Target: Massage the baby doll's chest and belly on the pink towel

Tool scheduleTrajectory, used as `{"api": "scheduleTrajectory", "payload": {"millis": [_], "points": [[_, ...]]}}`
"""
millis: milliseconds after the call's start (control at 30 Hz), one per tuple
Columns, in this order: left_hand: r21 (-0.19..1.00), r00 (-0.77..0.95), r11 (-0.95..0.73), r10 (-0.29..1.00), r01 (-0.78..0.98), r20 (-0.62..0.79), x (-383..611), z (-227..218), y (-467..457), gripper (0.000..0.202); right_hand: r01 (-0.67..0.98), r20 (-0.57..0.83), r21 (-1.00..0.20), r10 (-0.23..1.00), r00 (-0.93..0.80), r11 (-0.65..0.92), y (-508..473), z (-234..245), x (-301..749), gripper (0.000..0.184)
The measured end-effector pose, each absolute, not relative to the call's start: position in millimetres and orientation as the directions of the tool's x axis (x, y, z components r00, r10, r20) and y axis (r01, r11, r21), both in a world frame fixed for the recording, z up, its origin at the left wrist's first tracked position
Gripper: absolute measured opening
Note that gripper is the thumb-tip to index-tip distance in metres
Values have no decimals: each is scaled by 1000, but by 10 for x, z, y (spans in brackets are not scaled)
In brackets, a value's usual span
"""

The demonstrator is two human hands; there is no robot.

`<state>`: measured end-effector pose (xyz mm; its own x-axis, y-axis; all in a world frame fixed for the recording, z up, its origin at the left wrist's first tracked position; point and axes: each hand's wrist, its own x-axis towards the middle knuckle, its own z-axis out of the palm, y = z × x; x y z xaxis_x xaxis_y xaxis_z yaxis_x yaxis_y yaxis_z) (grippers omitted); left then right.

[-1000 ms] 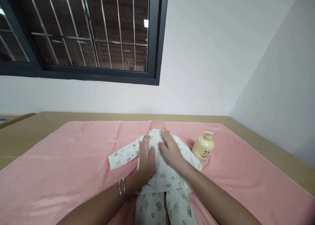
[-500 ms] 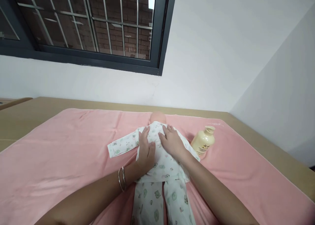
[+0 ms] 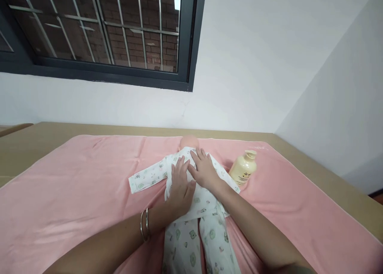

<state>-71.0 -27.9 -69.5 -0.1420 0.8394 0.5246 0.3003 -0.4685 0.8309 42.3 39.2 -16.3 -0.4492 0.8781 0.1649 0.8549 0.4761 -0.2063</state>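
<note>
- White printed top (image 3: 205, 204) and matching trousers (image 3: 184, 242) are both seen on the doll (image 3: 196, 210), laid out on pink cloth (image 3: 89, 178) over the tabletop (image 3: 236, 134). Head (image 3: 189, 141) at 12 o'clock, trousers at 6.
- Left hand (image 3: 181, 190) is laid on the top, fingers aimed at 12. Right hand (image 3: 205, 172) is laid just beside it, toward 1, fingers aimed at 11.
- Grip: both hands unclamped, fingers extended, no fabric seen pinched.
- Done: both garments on; left sleeve (image 3: 148, 178) spread to 9 o'clock, right sleeve (image 3: 226, 178) to 3, partly covered by the right arm.
- Left: contact judged mid-step, hands not yet lifted. Closures cannot be made out, so anything further cannot be told.
- Pump bottle (image 3: 243, 169) is placed at 2 o'clock, just beside the right sleeve, untouched by either hand.
</note>
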Motion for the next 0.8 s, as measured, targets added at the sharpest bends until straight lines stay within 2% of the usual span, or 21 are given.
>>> {"api": "scheduleTrajectory", "payload": {"millis": [233,400,600,800], "points": [[832,-252,-443,808,334,532,-798,-603,-103,57,725,262,-183,744,-615,664,123,-396,596,72],[819,-216,-384,836,426,504,-895,-571,64,52,752,248,-316,815,-524,579,-114,-576,834,76],[857,-139,-296,913,422,384,-912,-602,148,53,714,259,-285,768,-585,640,-259,-661,827,70],[845,-170,-235,920,480,353,-1056,-563,237,59,732,280,-284,783,-555,620,-265,-699,585,61]]}}
